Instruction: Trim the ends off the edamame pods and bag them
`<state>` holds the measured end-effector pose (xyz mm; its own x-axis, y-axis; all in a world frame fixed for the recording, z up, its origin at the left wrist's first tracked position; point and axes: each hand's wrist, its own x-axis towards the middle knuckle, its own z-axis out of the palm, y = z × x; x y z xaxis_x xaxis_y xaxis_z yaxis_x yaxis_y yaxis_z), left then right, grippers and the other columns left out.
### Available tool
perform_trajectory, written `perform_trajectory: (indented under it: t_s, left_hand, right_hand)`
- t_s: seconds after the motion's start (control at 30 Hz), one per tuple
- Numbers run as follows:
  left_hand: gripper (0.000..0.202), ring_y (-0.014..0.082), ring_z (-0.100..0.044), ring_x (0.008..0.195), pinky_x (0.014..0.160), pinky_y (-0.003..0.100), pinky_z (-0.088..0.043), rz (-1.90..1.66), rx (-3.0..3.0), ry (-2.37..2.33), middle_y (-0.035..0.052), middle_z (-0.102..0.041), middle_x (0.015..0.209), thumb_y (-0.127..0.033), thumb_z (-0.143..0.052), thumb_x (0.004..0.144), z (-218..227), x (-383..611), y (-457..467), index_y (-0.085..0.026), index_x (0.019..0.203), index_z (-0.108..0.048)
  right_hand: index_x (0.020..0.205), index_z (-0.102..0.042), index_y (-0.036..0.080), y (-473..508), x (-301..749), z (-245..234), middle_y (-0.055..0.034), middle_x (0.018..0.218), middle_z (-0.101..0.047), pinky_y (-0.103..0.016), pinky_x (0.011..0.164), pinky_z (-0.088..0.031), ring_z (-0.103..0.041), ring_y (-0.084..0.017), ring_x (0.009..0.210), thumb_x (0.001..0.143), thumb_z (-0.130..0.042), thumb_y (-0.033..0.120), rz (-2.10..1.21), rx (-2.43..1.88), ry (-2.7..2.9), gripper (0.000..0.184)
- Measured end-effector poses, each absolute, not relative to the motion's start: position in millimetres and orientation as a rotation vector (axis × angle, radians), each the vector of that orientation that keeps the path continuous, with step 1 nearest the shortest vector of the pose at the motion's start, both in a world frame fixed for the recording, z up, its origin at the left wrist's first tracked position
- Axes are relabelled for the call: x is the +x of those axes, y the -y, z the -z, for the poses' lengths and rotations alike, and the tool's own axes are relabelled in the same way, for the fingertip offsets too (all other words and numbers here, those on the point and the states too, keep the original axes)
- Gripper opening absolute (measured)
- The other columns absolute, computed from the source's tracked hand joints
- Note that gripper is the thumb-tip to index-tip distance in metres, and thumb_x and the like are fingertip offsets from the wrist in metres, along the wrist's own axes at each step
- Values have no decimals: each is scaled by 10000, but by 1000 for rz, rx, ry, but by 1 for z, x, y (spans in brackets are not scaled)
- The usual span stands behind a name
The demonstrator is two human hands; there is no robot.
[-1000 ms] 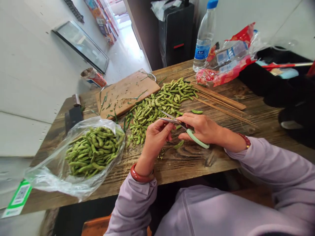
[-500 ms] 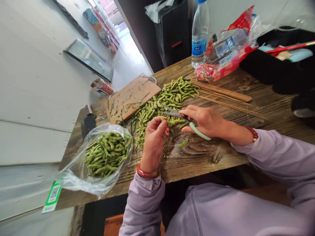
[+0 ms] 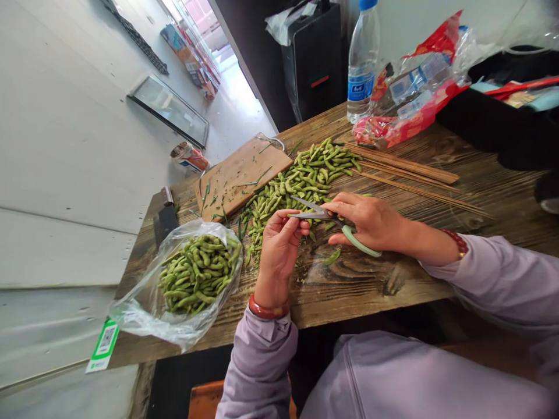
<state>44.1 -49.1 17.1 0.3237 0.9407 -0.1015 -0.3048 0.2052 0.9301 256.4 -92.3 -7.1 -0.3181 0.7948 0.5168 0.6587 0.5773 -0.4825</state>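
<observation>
On the rough-grained brown wooden desk (image 3: 349, 291), at left, a thin, crinkled clear plastic bag (image 3: 152, 317), slumped wide around plump green pods (image 3: 196, 273), perhaps for easy reach. In the left hand (image 3: 279, 247), pinches a green pod (image 3: 290, 216), mostly hidden, between thumb and fingertips, likely leaving its end exposed. Just beyond, a knobbly heap of curved green pods (image 3: 301, 185), probably within reach by design. In the right hand (image 3: 367, 218), grips steel scissors with pale-green looped handles (image 3: 321, 215), blades parted beside the left fingertips. Farther right, slim, straight brown sticks (image 3: 419, 169), perhaps pushed aside.
</observation>
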Motion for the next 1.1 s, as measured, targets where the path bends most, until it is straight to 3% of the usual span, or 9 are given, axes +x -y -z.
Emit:
perform_trajectory:
  t_s: [0.43, 0.77, 1.0, 1.1]
  left_hand:
    - [284, 87, -684, 622, 587, 178, -570, -1069, 918, -723, -30, -709, 748, -258, -910, 660, -17, 45, 52, -172, 818, -692]
    - [313, 75, -657, 597, 573, 171, -551, -1072, 1016, -759, -38, -681, 713, -275, -894, 682, -17, 46, 50, -172, 813, -630]
    - [279, 77, -640, 593, 575, 182, -540, -1049, 1043, -799, -21, -692, 736, -310, -861, 725, -17, 46, 50, -177, 836, -641]
    - [262, 96, -673, 660, 639, 204, -561, -1094, 1066, -828, 1, -720, 807, -327, -830, 765, -18, 41, 47, -182, 849, -630]
  right_hand:
    - [1251, -604, 156, 93, 258, 8, -120, 1042, -656, -379, 769, -543, -658, -269, 906, 891, -687, 482, -198, -1154, 2094, 493]
    - [1190, -611, 160, 94, 260, 4, -125, 1047, -672, -350, 757, -501, -651, -258, 904, 948, -612, 429, -107, -1235, 2161, 362]
    - [1202, -611, 144, 97, 258, 1, -129, 1061, -682, -337, 724, -486, -663, -255, 906, 982, -558, 450, -45, -1338, 2237, 380]
    - [1232, -606, 168, 97, 260, 1, -113, 1071, -689, -326, 690, -481, -669, -246, 892, 980, -559, 474, -72, -1367, 2249, 399]
